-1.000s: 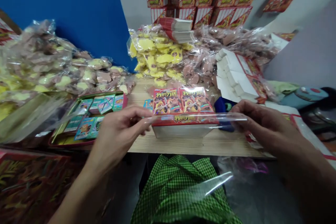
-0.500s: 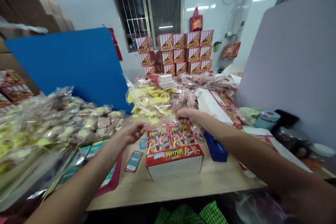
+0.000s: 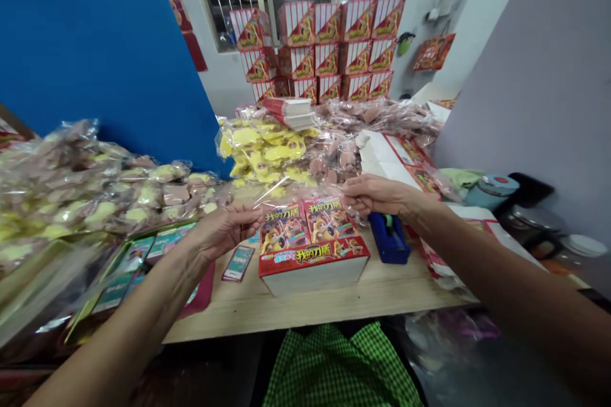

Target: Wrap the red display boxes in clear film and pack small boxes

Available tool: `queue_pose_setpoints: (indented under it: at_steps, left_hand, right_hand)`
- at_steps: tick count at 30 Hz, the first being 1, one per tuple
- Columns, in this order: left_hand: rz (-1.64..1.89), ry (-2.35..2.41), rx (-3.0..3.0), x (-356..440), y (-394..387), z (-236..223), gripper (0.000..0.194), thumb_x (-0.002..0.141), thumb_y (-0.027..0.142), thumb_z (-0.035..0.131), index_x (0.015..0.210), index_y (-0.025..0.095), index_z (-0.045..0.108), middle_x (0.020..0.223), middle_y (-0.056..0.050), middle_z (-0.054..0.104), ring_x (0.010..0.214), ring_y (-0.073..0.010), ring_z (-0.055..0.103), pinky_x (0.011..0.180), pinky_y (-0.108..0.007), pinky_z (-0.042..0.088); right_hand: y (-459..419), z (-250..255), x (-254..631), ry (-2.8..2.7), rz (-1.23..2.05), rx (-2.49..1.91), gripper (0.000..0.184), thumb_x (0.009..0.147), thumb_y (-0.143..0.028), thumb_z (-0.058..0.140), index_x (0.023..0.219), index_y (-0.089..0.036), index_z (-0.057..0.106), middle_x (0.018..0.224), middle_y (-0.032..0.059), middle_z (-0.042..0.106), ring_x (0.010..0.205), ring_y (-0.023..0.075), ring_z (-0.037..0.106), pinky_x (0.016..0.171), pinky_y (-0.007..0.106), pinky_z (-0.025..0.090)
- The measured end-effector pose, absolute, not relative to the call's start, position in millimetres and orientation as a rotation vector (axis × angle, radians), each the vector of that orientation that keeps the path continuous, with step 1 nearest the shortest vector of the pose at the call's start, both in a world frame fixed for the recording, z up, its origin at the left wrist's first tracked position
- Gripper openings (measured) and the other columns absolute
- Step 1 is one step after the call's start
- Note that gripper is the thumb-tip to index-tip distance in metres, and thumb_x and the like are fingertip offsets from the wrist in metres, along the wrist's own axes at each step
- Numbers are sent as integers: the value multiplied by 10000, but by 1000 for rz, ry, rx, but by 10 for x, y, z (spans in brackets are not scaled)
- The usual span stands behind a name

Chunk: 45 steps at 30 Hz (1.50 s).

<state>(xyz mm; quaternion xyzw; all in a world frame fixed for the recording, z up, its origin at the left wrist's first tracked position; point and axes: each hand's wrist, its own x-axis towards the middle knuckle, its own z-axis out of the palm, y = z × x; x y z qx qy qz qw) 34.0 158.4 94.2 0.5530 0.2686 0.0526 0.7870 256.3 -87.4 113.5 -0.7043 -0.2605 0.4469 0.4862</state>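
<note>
On the table in front of me stands a red and white display box (image 3: 312, 261) with two printed packs (image 3: 329, 219) side by side in its top. My left hand (image 3: 233, 226) is at the box's left edge, thumb and fingers pinched together. My right hand (image 3: 375, 194) is pinched beyond its right back corner. Between the hands stretches what looks like clear plastic film (image 3: 281, 189), with bright glints on it; its full outline is hard to make out. A blue tape dispenser (image 3: 389, 238) stands right of the box, and a teal printed card (image 3: 237, 264) lies to its left.
Bagged yellow pieces (image 3: 262, 149) and bagged pinkish-brown pieces (image 3: 334, 159) are heaped behind the box. More bagged pieces (image 3: 143, 194) cover the left side. A tray (image 3: 76, 331) holds teal cards. Stacked red boxes (image 3: 329, 44) stand by the wall; a blue-lidded container (image 3: 496, 187) is at right.
The view has tipped downward. My right hand has shifted slightly right, so my hands are farther apart, and clear film now shows between them. The box remains on the table.
</note>
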Motion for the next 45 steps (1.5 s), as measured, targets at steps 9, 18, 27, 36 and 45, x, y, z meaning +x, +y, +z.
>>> queue_pose_setpoints:
  at_steps: [9, 18, 27, 36, 45]
  left_hand:
    - [489, 761, 1346, -6, 1107, 766, 200, 641, 270, 927, 688, 126, 797, 689, -61, 751, 595, -84, 642, 554, -133, 529]
    - [595, 886, 928, -99, 892, 708, 132, 656, 31, 853, 679, 100, 743, 650, -30, 718, 537, -63, 630, 545, -118, 538]
    - [366, 753, 1510, -252, 970, 699, 286, 682, 349, 912, 653, 140, 719, 553, 12, 604, 455, -52, 435, 426, -181, 312]
    - [266, 742, 1560, -235, 1022, 629, 277, 678, 305, 881, 552, 156, 684, 546, 6, 576, 470, -62, 404, 445, -204, 288]
    - [269, 772, 1497, -216, 1053, 583, 229, 681, 224, 890, 554, 159, 712, 595, -30, 657, 558, -94, 541, 513, -181, 432]
  right_hand:
    - [-1342, 814, 2247, -801, 989, -1639, 584, 724, -676, 844, 694, -190, 521, 546, -34, 468, 454, 70, 343, 415, 208, 254]
    - [-1389, 784, 1983, -757, 919, -1652, 585, 722, -696, 831, 710, -207, 510, 513, -40, 440, 450, 75, 335, 426, 227, 215]
    - [-1461, 915, 2056, -667, 912, -1827, 489, 645, -562, 841, 625, -210, 502, 495, -21, 415, 445, 81, 295, 438, 265, 165]
    - [-1594, 728, 2053, -597, 971, -1784, 495, 714, -588, 854, 656, -207, 544, 511, -18, 401, 451, 82, 300, 457, 285, 162]
    - [-1539, 693, 2002, -660, 978, -1799, 525, 700, -610, 844, 653, -214, 505, 531, -14, 413, 478, 101, 308, 471, 292, 190]
